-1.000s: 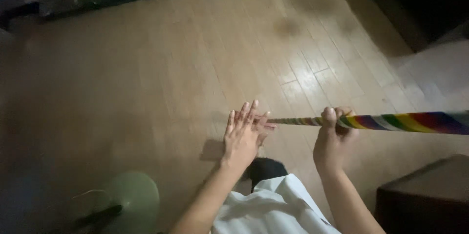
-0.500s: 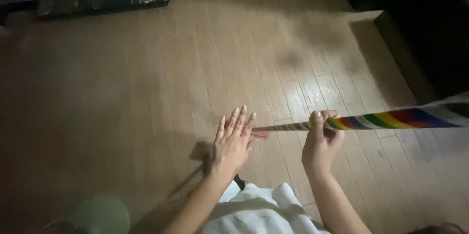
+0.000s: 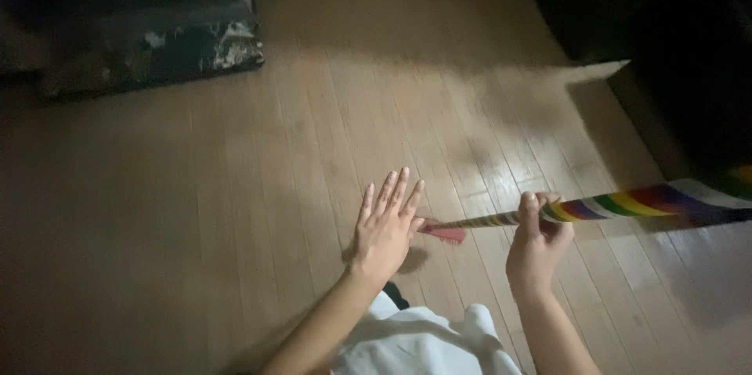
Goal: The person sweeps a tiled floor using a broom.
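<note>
Mid-roll on rainbow-striped paper cone at centre right: right hand fist-wrapped round its narrow part, left hand flat, fingers spread, palm against red tip; probably calls next for twisting tighter, over wooden floor.

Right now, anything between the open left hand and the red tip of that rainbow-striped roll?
Nothing visible. The left hand is open, flat, right beside the roll's red tip; whether they touch is unclear. The right hand grips the rainbow-striped roll further along, above wood floor.
</note>
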